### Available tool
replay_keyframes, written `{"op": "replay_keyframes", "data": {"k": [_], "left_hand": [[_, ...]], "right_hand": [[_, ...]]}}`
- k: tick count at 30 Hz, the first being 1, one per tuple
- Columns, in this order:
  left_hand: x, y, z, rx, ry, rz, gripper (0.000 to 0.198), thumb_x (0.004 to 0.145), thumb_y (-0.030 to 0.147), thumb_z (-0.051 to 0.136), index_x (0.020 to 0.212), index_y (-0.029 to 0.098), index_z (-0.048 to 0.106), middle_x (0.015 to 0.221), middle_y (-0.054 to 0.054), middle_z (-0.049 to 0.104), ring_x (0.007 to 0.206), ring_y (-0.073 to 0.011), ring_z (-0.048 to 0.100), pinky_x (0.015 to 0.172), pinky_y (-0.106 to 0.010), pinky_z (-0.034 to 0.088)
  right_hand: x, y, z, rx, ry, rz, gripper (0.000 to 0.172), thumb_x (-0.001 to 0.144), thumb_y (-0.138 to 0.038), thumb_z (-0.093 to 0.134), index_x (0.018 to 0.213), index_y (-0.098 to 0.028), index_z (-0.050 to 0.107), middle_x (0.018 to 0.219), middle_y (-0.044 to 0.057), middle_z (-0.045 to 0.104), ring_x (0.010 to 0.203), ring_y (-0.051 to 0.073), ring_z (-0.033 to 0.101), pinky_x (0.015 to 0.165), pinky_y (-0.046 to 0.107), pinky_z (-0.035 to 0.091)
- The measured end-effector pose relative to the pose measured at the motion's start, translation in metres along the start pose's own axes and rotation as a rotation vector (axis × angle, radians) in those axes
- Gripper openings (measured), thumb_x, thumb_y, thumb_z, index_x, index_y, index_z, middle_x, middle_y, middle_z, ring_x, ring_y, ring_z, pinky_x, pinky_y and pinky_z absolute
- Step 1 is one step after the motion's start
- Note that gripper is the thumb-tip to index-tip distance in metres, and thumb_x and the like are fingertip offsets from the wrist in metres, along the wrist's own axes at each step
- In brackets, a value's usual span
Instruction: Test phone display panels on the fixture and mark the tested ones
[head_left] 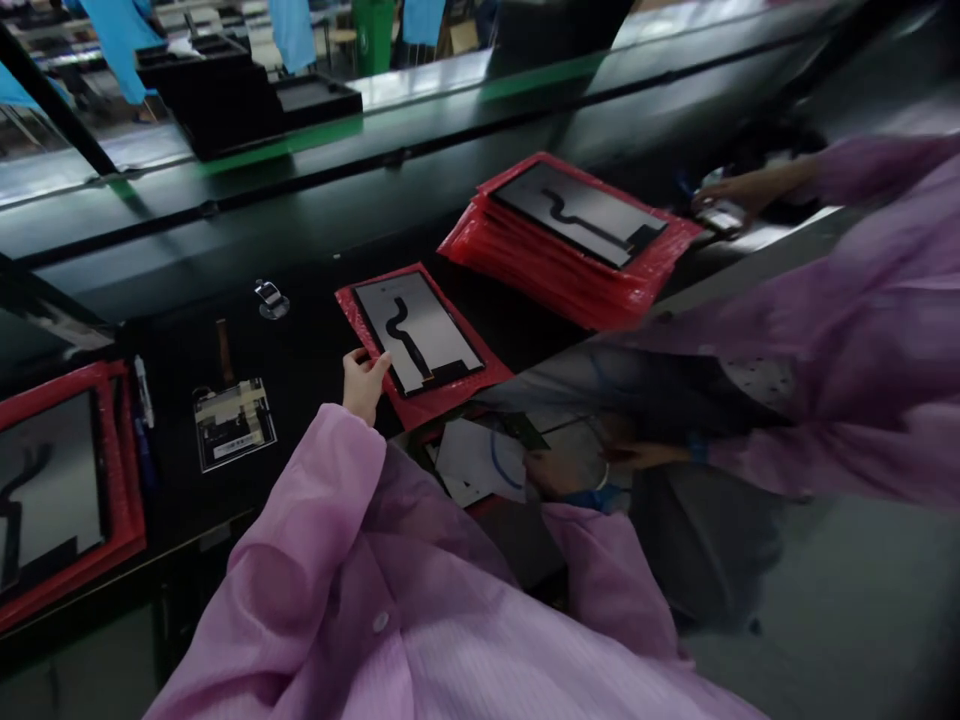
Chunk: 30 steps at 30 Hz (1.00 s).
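Observation:
At the front edge of the bench, my left hand [365, 385] pinches the left corner of a red bubble-wrap sheet [480, 375], thumb on top. On that wrap lies a display panel [435, 330], grey back up, with a black curved flex cable. Lower down, below the bench edge, my right hand [553, 470] is closed on the side of a white sheet [480, 458] with a blue curved line. Shadow and blur hide part of its fingers. Under the white sheet, the edge of something flat and dark shows.
A stack of panels in red bubble wrap [555, 260] stands at right; another wrapped panel [52, 490] lies far left. Between are a small circuit assembly [235, 425], a pen [144, 392] and a small clear-based metallic piece [271, 298]. A co-worker's hands [757, 190] are at right.

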<state>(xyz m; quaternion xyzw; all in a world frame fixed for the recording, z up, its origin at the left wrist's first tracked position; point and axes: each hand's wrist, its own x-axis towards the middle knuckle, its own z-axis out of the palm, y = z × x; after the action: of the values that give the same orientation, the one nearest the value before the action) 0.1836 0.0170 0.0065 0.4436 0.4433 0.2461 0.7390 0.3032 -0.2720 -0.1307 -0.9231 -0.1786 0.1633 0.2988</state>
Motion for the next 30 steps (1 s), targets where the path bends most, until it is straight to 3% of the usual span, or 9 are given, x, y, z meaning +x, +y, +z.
{"op": "replay_keyframes", "data": {"k": [3, 6, 10, 13, 18, 21, 24, 30], "left_hand": [[0.0, -0.002, -0.005, -0.004, -0.037, 0.027, 0.04, 0.083, 0.003, 0.069, 0.111, 0.018, 0.045, 0.085, 0.0, 0.067, 0.073, -0.0126, 0.067, 0.075, -0.027, 0.057], [0.002, -0.004, -0.009, 0.002, -0.059, 0.051, 0.049, 0.076, -0.002, 0.072, 0.112, 0.019, 0.046, 0.084, 0.002, 0.067, 0.075, -0.0126, 0.069, 0.078, -0.027, 0.057], [0.002, -0.005, -0.013, 0.012, -0.077, 0.081, 0.055, 0.069, -0.008, 0.071, 0.11, 0.02, 0.047, 0.083, 0.003, 0.067, 0.074, -0.0122, 0.068, 0.075, -0.024, 0.057], [0.002, -0.006, -0.017, 0.016, -0.085, 0.104, 0.056, 0.067, -0.008, 0.072, 0.11, 0.019, 0.048, 0.084, 0.002, 0.067, 0.074, -0.0129, 0.069, 0.075, -0.025, 0.057], [0.002, -0.008, -0.024, 0.025, -0.096, 0.138, 0.061, 0.064, -0.007, 0.074, 0.113, 0.019, 0.049, 0.084, 0.002, 0.067, 0.074, -0.0139, 0.07, 0.075, -0.025, 0.056], [0.002, -0.009, -0.029, 0.026, -0.106, 0.149, 0.063, 0.064, -0.007, 0.074, 0.115, 0.019, 0.048, 0.086, 0.002, 0.067, 0.074, -0.0134, 0.07, 0.074, -0.024, 0.056], [0.0, -0.011, -0.033, 0.023, -0.116, 0.153, 0.068, 0.066, -0.006, 0.074, 0.123, 0.019, 0.046, 0.089, 0.0, 0.069, 0.076, -0.0139, 0.07, 0.073, -0.023, 0.056], [-0.002, -0.016, -0.036, -0.005, -0.159, 0.166, 0.099, 0.064, -0.004, 0.077, 0.148, 0.022, 0.031, 0.091, 0.0, 0.071, 0.084, -0.0166, 0.074, 0.08, -0.026, 0.058]], "right_hand": [[0.005, -0.003, -0.002, -0.035, -0.161, 0.127, 0.033, 0.1, -0.04, 0.062, 0.124, -0.017, 0.063, 0.123, 0.009, 0.066, 0.103, 0.019, 0.067, 0.089, 0.038, 0.06], [0.004, -0.012, -0.007, -0.049, -0.19, 0.16, 0.031, 0.1, -0.04, 0.062, 0.12, -0.016, 0.065, 0.117, 0.008, 0.067, 0.098, 0.017, 0.067, 0.085, 0.036, 0.06], [-0.004, -0.038, -0.018, -0.03, -0.021, 0.028, 0.023, 0.1, -0.033, 0.059, 0.113, -0.016, 0.068, 0.11, 0.008, 0.07, 0.099, 0.019, 0.068, 0.092, 0.04, 0.057], [-0.013, -0.067, -0.021, 0.023, 0.159, -0.162, 0.03, 0.098, -0.026, 0.049, 0.119, -0.018, 0.069, 0.111, 0.012, 0.072, 0.106, 0.024, 0.068, 0.1, 0.044, 0.054], [-0.017, -0.114, 0.003, 0.087, 0.387, -0.439, 0.048, 0.096, -0.035, 0.045, 0.138, -0.016, 0.057, 0.139, 0.016, 0.059, 0.135, 0.03, 0.052, 0.118, 0.053, 0.041], [-0.011, -0.132, 0.026, 0.096, 0.406, -0.517, 0.061, 0.097, -0.039, 0.046, 0.152, -0.013, 0.041, 0.153, 0.019, 0.047, 0.146, 0.03, 0.042, 0.122, 0.054, 0.037], [-0.004, -0.138, 0.044, 0.084, 0.366, -0.551, 0.07, 0.096, -0.043, 0.049, 0.156, -0.011, 0.034, 0.152, 0.02, 0.048, 0.146, 0.031, 0.043, 0.121, 0.055, 0.039], [-0.001, -0.133, 0.051, 0.042, 0.331, -0.563, 0.08, 0.093, -0.046, 0.054, 0.159, -0.011, 0.026, 0.157, 0.022, 0.042, 0.151, 0.034, 0.036, 0.123, 0.061, 0.034]]}}
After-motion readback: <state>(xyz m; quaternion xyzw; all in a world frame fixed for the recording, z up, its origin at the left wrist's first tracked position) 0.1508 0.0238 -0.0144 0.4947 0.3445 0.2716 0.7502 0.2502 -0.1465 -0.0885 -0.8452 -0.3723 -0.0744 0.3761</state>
